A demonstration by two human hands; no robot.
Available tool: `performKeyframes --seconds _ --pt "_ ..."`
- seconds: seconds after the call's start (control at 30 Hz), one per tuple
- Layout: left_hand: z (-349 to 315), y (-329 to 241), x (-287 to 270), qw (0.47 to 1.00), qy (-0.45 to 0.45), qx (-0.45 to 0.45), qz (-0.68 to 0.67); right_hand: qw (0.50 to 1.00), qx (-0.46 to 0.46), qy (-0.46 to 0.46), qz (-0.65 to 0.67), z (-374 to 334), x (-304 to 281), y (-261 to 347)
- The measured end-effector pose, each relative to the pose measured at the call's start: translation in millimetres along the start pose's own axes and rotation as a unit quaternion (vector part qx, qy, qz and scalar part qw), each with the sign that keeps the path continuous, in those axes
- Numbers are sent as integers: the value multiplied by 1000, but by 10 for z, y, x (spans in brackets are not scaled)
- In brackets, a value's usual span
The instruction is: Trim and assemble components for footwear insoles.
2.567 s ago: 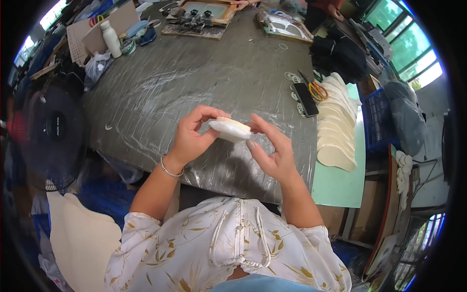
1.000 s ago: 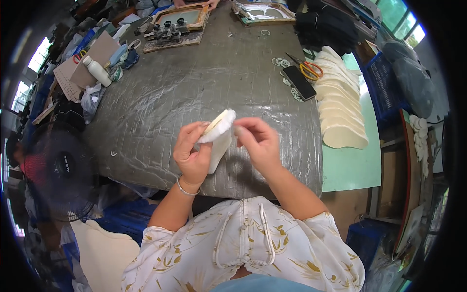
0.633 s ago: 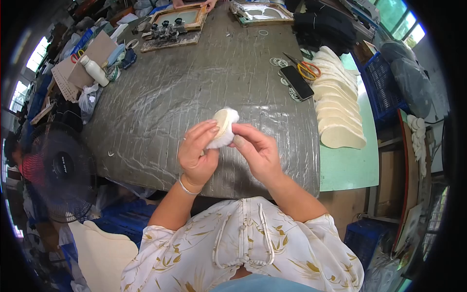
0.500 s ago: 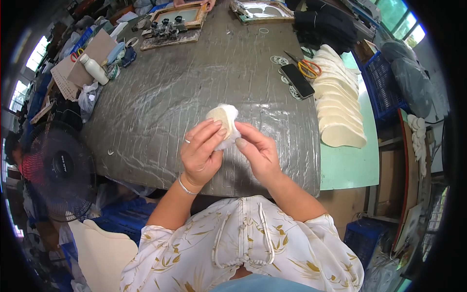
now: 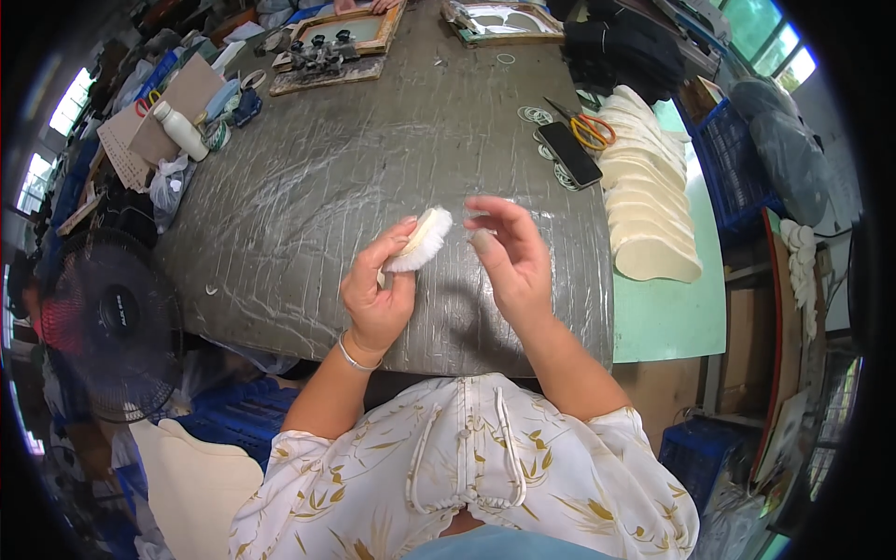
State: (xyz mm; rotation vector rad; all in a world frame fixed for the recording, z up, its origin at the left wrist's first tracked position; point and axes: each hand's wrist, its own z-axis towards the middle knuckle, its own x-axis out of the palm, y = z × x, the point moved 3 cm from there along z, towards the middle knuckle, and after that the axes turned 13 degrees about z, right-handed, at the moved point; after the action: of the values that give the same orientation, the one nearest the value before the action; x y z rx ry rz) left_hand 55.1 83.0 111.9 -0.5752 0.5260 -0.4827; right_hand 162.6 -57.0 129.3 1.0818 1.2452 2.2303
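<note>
Pinched between the thumb and fingers of my left hand (image 5: 378,289) is a small rounded pad (image 5: 425,241), white and fluffy on one face with a cream flat backing. It is tilted above the table, its fluffy side toward the right. My right hand (image 5: 515,266) hovers just beside it, fingers curved and apart, touching nothing. Under both hands lies the dark table (image 5: 373,168), covered with wrinkled clear film.
At right, overlapping cream curved pieces (image 5: 653,187) lie on a pale green board (image 5: 667,322). Near them are a black phone (image 5: 569,154), orange-handled scissors (image 5: 590,129) and pale rings (image 5: 536,116). A fan (image 5: 117,317) stands left. Another person's hands (image 5: 373,6) touch a wooden frame (image 5: 381,39).
My right hand has let go of the pad and drawn away to the right. My left hand has turned the pad, so its fluffy edge shows more.
</note>
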Motion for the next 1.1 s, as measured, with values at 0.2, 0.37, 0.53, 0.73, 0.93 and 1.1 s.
performKeyframes --seconds 0.2,0.37,0.53,0.73,0.93,1.1 --pt "-4 -46 13 996 -23 -59 -61 996 43 62 -50 54 143 -230" --pt "46 -45 -86 980 -34 -153 -125 996 22 85 -23 53 89 -297" --pt "67 -32 -58 957 -24 -215 -196 997 61 44 -16 83 9 -410" --pt "126 -33 -15 918 80 -274 -274 997 62 4 -37 92 -49 -402" --pt "100 168 -59 923 60 -351 -146 992 79 92 21 24 -83 -320" --pt "161 86 -66 984 24 -175 -19 991 129 33 4 -48 -429 -310"
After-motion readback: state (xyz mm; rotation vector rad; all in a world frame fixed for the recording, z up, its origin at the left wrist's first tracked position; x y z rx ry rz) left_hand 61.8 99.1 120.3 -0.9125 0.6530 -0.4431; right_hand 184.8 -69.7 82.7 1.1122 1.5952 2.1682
